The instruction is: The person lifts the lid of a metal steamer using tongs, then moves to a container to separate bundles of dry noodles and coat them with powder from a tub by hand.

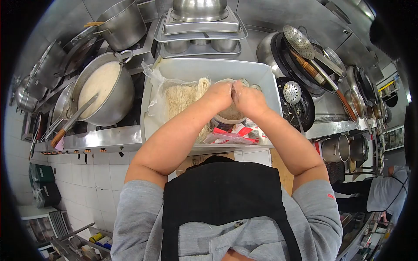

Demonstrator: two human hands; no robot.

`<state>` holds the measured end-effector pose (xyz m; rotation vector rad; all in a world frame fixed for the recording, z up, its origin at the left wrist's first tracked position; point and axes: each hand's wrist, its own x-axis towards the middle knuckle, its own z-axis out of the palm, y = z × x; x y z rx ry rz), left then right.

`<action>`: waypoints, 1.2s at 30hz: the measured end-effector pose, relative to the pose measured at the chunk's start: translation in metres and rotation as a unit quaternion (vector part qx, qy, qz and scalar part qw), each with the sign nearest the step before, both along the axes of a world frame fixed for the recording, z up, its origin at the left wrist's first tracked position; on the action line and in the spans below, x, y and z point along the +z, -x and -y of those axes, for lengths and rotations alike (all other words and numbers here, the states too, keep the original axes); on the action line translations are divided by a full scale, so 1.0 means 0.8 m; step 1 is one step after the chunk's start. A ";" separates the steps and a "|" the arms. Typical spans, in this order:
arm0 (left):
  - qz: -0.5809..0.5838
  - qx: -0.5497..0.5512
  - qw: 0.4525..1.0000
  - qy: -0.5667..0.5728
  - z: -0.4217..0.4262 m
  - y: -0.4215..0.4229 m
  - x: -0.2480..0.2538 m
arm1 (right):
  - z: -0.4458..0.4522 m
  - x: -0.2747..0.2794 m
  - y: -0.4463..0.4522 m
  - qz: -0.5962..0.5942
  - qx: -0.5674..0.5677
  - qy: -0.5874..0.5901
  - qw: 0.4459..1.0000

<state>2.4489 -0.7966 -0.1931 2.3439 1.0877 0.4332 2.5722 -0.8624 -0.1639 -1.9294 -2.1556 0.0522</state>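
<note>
My left hand [221,95] and my right hand [250,100] meet over a round tub [230,116] inside a large white plastic bin [209,67]. Both hands are closed, with the fingertips brought together. Whatever they pinch, if anything, is hidden behind the knuckles. To the left of my left hand lie pale dried thin noodles [179,99], partly wrapped in a clear plastic bag [155,82]. Red-and-white plastic packets [233,135] rest at the bin's near edge, below the tub. Small jars [256,87] show just behind my right hand.
At left, a large pot [124,93] of whitish liquid stands on the stove, a wooden-handled utensil [65,132] in it. Stacked trays [200,50] sit behind the bin. Right are a slotted skimmer [292,92], a dark wok [307,111] and a perforated ladle [298,42]. Another person [385,195] stands far right.
</note>
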 end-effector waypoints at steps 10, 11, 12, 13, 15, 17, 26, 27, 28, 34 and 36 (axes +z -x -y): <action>-0.024 0.031 0.997 -0.059 0.019 0.004 0.016 | 0.011 0.009 0.001 0.024 -0.022 0.020 0.999; -0.042 0.036 0.996 -0.066 0.020 0.005 0.017 | 0.011 0.007 -0.001 0.021 -0.025 0.019 0.999; -0.045 0.032 0.996 -0.067 0.021 0.006 0.020 | 0.009 0.006 -0.002 0.014 -0.026 0.023 0.999; -0.053 0.044 0.994 -0.084 0.021 0.008 0.022 | 0.008 0.006 -0.003 0.007 -0.028 0.027 0.999; -0.063 0.053 0.991 -0.101 0.021 0.009 0.025 | 0.011 0.015 -0.005 -0.005 -0.031 0.035 0.999; -0.074 0.084 0.992 -0.062 0.018 0.009 0.028 | 0.010 0.020 -0.008 -0.015 -0.033 0.041 0.999; 0.157 0.033 0.920 0.357 0.001 0.026 0.036 | -0.009 -0.011 -0.029 -0.166 0.030 -0.083 0.982; 0.157 0.034 0.920 0.357 0.002 0.028 0.038 | -0.006 -0.005 -0.027 -0.194 0.056 -0.088 0.975; 0.179 -0.005 0.912 0.370 0.004 0.030 0.040 | -0.005 -0.002 -0.026 -0.223 0.081 -0.092 0.967; 0.004 -0.024 0.983 0.181 0.000 0.016 0.013 | -0.023 -0.021 -0.043 -0.277 0.068 -0.111 0.952; -0.016 -0.010 0.995 0.098 0.000 0.009 0.004 | -0.023 -0.018 -0.047 -0.287 0.055 -0.093 0.952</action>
